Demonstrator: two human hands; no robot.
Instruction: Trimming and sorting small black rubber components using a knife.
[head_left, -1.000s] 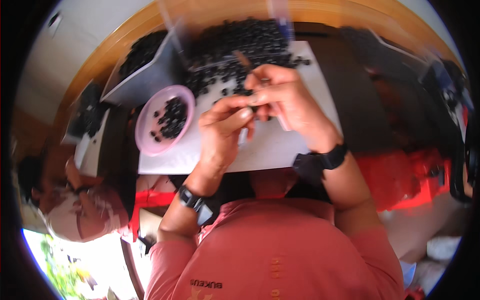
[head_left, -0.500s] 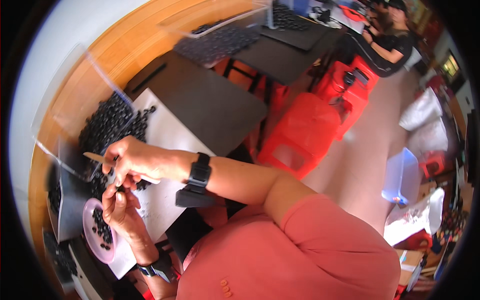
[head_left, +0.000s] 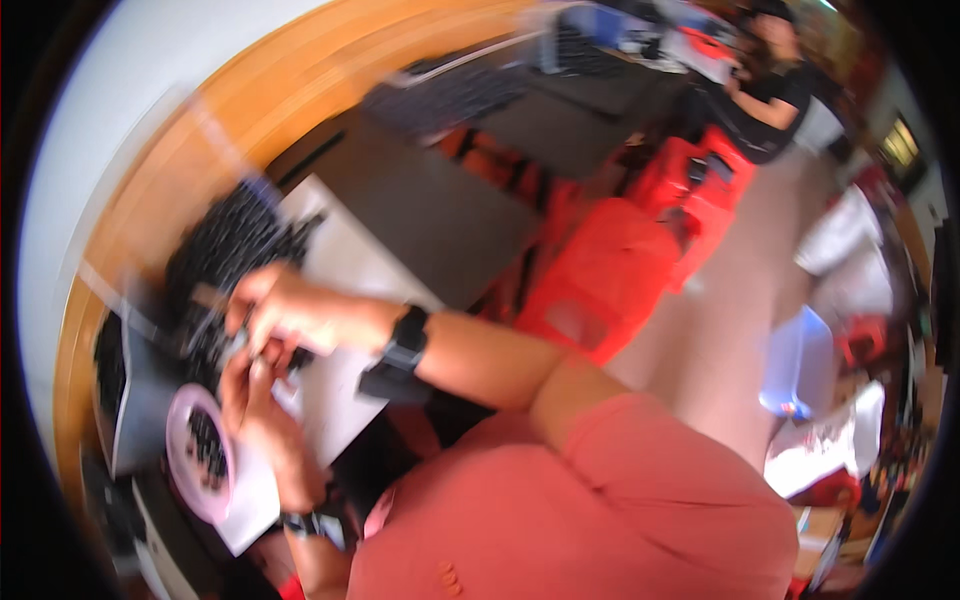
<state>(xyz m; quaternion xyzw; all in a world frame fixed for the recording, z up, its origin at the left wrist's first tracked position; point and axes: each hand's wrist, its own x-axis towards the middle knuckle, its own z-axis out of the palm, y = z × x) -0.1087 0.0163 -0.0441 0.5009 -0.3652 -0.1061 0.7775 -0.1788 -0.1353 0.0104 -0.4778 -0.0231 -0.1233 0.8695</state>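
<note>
The right hand (head_left: 282, 315) curls round a thin tool (head_left: 208, 296); just nearer, the left hand (head_left: 262, 405) has bent fingers, their hold too blurred to tell. Black pieces (head_left: 222, 238) heap far on the counter (head_left: 352, 245); a pink bowl (head_left: 181, 452) at left holds more.

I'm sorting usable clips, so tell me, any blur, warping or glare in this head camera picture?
Head view: blur smears the right grip, left grip and black pieces; head view: fisheye bends the wooden panel, corners fall black; head view: the white bag looks overexposed.
</note>
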